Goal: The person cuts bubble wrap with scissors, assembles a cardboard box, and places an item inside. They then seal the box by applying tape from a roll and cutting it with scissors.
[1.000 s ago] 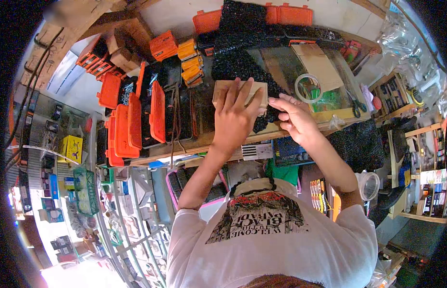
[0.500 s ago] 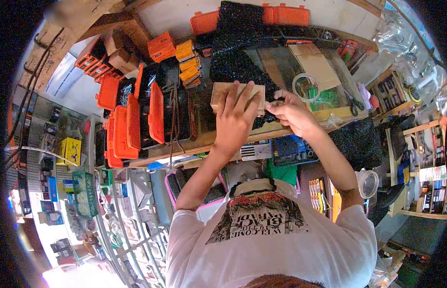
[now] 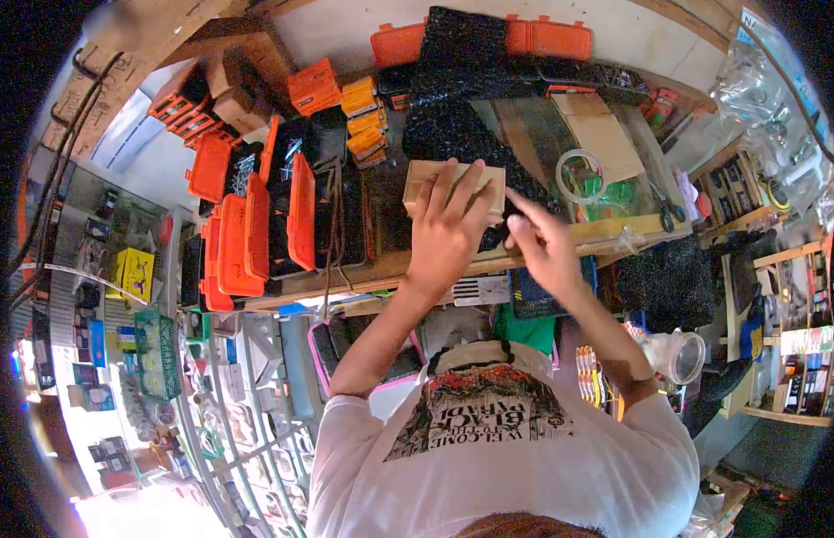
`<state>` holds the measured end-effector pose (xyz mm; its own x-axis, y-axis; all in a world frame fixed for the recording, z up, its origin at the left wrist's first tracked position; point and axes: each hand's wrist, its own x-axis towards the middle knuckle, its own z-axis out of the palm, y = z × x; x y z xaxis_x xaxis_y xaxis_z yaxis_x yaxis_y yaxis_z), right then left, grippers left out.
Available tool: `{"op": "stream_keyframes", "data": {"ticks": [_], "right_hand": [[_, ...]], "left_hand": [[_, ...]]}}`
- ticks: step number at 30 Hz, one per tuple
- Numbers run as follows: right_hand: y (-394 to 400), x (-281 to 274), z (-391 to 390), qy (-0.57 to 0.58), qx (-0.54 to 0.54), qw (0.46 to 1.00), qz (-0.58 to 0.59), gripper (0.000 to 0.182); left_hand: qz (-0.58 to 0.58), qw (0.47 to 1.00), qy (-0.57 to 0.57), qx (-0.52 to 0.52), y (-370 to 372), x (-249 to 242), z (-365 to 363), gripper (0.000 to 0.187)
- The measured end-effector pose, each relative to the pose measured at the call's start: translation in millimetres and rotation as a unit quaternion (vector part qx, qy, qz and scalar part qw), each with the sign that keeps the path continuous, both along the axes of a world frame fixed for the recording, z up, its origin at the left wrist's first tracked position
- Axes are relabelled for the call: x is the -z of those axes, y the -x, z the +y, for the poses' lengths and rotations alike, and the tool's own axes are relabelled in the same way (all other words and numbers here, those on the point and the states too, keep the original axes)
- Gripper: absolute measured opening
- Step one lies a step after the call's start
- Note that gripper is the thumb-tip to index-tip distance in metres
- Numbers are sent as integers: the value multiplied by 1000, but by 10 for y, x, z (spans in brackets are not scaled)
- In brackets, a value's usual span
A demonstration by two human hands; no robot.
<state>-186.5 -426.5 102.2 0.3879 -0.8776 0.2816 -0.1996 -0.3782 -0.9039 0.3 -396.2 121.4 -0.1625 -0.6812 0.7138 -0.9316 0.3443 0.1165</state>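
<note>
A small cardboard box (image 3: 496, 188) sits at the front of the wooden workbench (image 3: 403, 276), over the edge of a black speckled sheet (image 3: 444, 130). My left hand (image 3: 445, 238) holds the box, its fingers laid across the top; the thumb is hidden. Just off the box's right end is my right hand (image 3: 547, 247), slightly blurred, index finger stretched toward the box and thumb apart from it. Nothing shows between those fingers.
Orange-lidded cases (image 3: 300, 211) stand open on the left, near small yellow boxes (image 3: 365, 121). To the right are a clear tape roll (image 3: 581, 176), a flat cardboard piece (image 3: 600, 134) and scissors (image 3: 672, 213). A jar (image 3: 686, 357) is below the bench.
My right hand has opened from a pinch at the box's right end and drawn slightly away. My left hand stays on the box. The whole view has shifted a little.
</note>
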Motion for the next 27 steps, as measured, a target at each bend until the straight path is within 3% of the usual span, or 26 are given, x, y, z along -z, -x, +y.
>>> {"op": "stream_keyframes", "data": {"ticks": [1,4,7,10,13,17,21,23,27], "right_hand": [[-50,32,101,-6,-15,999,-38,47],[-54,202,203,133,11,990,53,55],[-51,-74,278,90,24,991,91,60],[-65,-79,227,147,28,986,76,57],[-29,-122,161,122,21,984,127,66],[-67,-321,-1,188,32,969,155,62],[-58,-400,-93,308,29,914,261,58],[-8,-517,-82,337,32,879,336,57],[99,-611,10,334,10,873,356,55]], "left_hand": [[3,1000,-3,3,-4,8,1,42],[12,1000,-9,17,-26,26,-5,45],[26,999,-6,20,-31,47,-9,48],[25,999,1,23,-21,47,-12,48],[13,1000,4,27,-47,43,19,43],[5,1000,7,24,-26,25,12,35],[3,1000,5,20,-48,55,-2,29],[4,1000,9,16,-39,31,-1,31],[17,1000,-8,23,-28,-18,34,35]]}}
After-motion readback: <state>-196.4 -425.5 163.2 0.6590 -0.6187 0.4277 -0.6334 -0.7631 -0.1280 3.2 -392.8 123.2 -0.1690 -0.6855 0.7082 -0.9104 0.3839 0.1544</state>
